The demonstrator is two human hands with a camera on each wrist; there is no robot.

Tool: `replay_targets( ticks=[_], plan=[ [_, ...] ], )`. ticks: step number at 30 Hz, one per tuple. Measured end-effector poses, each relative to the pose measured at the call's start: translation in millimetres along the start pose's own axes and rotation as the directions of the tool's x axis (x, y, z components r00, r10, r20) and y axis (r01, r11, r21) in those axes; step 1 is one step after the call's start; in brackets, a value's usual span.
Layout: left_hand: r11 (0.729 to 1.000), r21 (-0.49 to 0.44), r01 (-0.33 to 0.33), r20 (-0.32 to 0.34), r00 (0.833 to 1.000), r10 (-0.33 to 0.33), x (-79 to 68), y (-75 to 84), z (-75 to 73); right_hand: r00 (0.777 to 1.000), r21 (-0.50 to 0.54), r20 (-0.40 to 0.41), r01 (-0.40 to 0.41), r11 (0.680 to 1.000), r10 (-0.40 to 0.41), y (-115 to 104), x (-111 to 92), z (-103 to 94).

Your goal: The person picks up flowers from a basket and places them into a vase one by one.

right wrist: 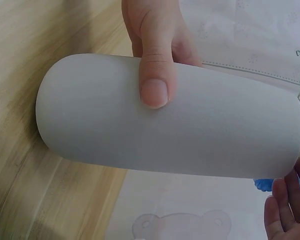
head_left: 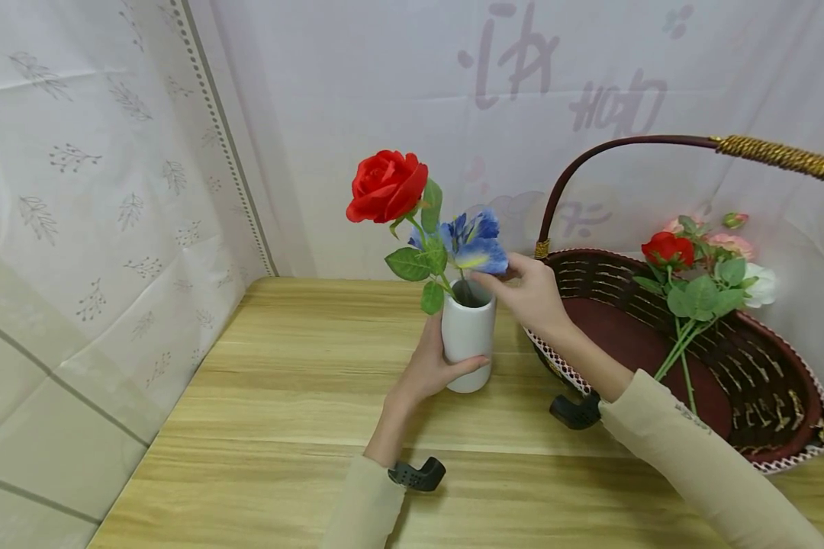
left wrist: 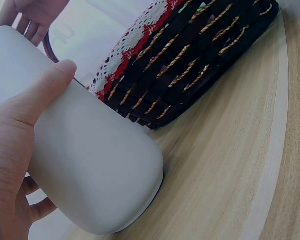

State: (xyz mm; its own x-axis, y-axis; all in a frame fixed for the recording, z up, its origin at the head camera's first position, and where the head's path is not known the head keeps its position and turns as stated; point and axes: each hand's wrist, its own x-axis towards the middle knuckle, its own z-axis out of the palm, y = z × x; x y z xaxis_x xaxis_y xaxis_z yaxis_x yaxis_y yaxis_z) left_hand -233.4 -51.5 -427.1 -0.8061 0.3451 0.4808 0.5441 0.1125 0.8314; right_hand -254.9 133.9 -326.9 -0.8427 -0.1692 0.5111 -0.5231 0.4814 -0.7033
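Observation:
A white vase (head_left: 468,335) stands upright on the wooden table. My left hand (head_left: 434,364) grips it from the left, with the thumb across the front and the other fingers behind; the left wrist view shows this thumb (left wrist: 50,87) pressed to the smooth side. A red rose (head_left: 387,187) with green leaves leans left out of the vase's mouth. Beside it is a blue flower (head_left: 477,242) with a yellow streak. At the right of the rim, my right hand (head_left: 525,293) pinches the blue flower low down, its index fingertip hidden behind the petals.
To the right stands a dark woven basket (head_left: 783,381) with a lace-trimmed rim and a tall arched handle (head_left: 590,164). Several flowers lean inside, among them a red one (head_left: 667,248) and a white one (head_left: 761,285). Pale printed curtains (head_left: 357,91) hang behind and left of the table.

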Motion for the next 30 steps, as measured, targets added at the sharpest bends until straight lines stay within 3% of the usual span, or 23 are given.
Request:
replay_targets(
  ticks=[12,22,30],
  plan=[
    [1.000,-0.013,-0.019,0.003,1.000,0.019,1.3,-2.9,0.5,1.000,0.028,-0.027,0.012,1.000,-0.011,0,-10,-14.1],
    [1.000,-0.001,-0.015,-0.004,1.000,0.015,4.4,-39.7,7.2,1.000,0.036,-0.031,0.004,0.999,-0.002,1,-26,-28.2],
    [0.998,-0.024,-0.060,-0.020,0.998,0.060,4.2,-37.2,8.0,0.999,0.009,0.032,-0.033,0.999,0.033,4,-41,-43.3]
  ],
)
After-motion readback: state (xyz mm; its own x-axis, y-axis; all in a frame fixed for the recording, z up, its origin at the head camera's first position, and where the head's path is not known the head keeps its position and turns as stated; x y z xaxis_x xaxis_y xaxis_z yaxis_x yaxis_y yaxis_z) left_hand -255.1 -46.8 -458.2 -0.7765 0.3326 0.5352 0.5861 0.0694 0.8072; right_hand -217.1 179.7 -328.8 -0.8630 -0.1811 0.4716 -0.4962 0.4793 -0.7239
